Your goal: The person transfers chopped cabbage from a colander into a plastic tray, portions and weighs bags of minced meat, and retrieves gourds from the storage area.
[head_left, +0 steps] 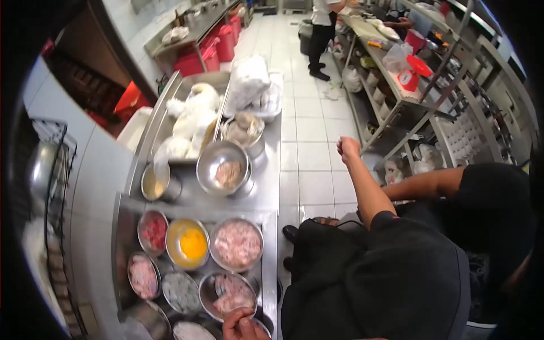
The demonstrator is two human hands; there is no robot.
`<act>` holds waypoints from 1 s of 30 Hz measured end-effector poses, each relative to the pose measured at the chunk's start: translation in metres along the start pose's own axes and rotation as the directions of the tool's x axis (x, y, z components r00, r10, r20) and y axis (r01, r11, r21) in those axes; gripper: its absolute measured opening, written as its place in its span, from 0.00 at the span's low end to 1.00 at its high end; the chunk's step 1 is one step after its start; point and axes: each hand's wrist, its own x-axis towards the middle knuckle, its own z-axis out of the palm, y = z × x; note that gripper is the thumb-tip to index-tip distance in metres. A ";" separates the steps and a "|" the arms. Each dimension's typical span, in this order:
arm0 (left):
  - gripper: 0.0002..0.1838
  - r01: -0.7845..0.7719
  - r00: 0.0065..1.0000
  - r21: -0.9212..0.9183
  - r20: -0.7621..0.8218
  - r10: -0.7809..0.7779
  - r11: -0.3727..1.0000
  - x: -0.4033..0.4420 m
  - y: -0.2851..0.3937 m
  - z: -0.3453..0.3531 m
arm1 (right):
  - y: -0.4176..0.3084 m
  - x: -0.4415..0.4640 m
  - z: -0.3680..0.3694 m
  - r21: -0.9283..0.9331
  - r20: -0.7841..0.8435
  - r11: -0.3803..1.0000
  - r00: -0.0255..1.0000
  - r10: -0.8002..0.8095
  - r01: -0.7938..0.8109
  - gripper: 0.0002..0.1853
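Observation:
My left hand shows at the bottom edge, partly cut off, with its fingers curled. It overlaps the near rim of a steel bowl of pale pink meat; what it may hold is hidden. My right hand is closed in a loose fist above the tiled floor, away from the counter, with nothing visible in it. Near my left hand stand a bowl of minced meat, a bowl with yellow liquid, a bowl of red pieces, a bowl of pink meat strips and a bowl of greyish pieces.
On the steel counter, a mixing bowl stands beside a deep tray with white bundles. Beside me is a co-worker's arm. Another person stands farther off near a steel worktable. Red bins line the back left.

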 end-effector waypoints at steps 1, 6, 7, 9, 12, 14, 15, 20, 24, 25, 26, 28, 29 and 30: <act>0.08 0.131 0.991 -0.245 0.026 -0.129 0.960 0.009 0.000 0.010 | -0.008 0.008 -0.008 -0.034 -0.044 0.999 0.999 0.000 -0.002 0.06; 0.08 0.393 0.919 -0.488 0.183 -0.349 0.779 0.055 0.006 0.064 | -0.030 0.076 -0.022 -0.039 -0.071 0.998 0.997 0.041 -0.044 0.03; 0.08 0.421 0.907 -0.380 0.206 -0.368 0.824 0.065 0.012 0.072 | -0.034 0.089 -0.022 -0.068 -0.076 0.996 0.996 0.052 -0.057 0.05; 0.08 0.329 0.941 -0.417 0.218 -0.258 0.847 0.093 0.019 0.111 | -0.043 0.124 -0.016 -0.064 -0.080 0.995 0.995 0.067 -0.072 0.06; 0.08 0.204 0.972 -0.508 0.204 -0.113 0.837 0.136 0.036 0.188 | -0.050 0.184 -0.011 -0.100 -0.035 0.991 0.996 0.083 -0.086 0.07; 0.09 0.337 0.930 -0.409 0.286 -0.232 0.848 0.168 0.056 0.239 | -0.051 0.221 -0.012 -0.128 -0.005 0.988 0.996 0.090 -0.090 0.07; 0.11 0.556 0.800 -0.273 0.434 -0.415 0.785 0.190 0.068 0.259 | -0.052 0.238 -0.013 -0.175 0.043 0.975 0.988 0.146 -0.136 0.07; 0.06 0.375 0.882 -0.569 0.463 -0.092 0.731 0.266 0.103 0.410 | -0.083 0.279 -0.010 -0.220 0.058 0.955 0.974 0.217 -0.199 0.03; 0.06 0.331 0.818 -0.559 0.572 0.065 0.760 0.320 0.135 0.498 | -0.111 0.314 -0.012 -0.219 0.036 0.958 0.980 0.198 -0.185 0.08; 0.07 0.309 0.813 -0.566 0.574 0.097 0.764 0.335 0.144 0.521 | -0.118 0.323 -0.009 -0.222 0.061 0.965 0.985 0.160 -0.143 0.09; 0.07 0.293 0.804 -0.576 0.580 0.130 0.763 0.350 0.151 0.543 | -0.125 0.331 -0.008 -0.229 0.079 0.969 0.990 0.119 -0.098 0.10; 0.08 0.314 0.746 -0.571 0.643 0.174 0.759 0.383 0.170 0.583 | -0.145 0.353 -0.003 -0.261 0.034 0.963 0.997 0.075 -0.063 0.11; 0.09 0.307 0.766 -0.597 0.618 0.180 0.741 0.399 0.179 0.606 | -0.154 0.365 -0.001 -0.318 0.049 0.948 0.998 0.033 -0.016 0.12; 0.09 0.298 0.789 -0.623 0.587 0.181 0.723 0.415 0.185 0.628 | -0.161 0.378 -0.003 -0.307 0.020 0.951 0.999 0.029 -0.022 0.12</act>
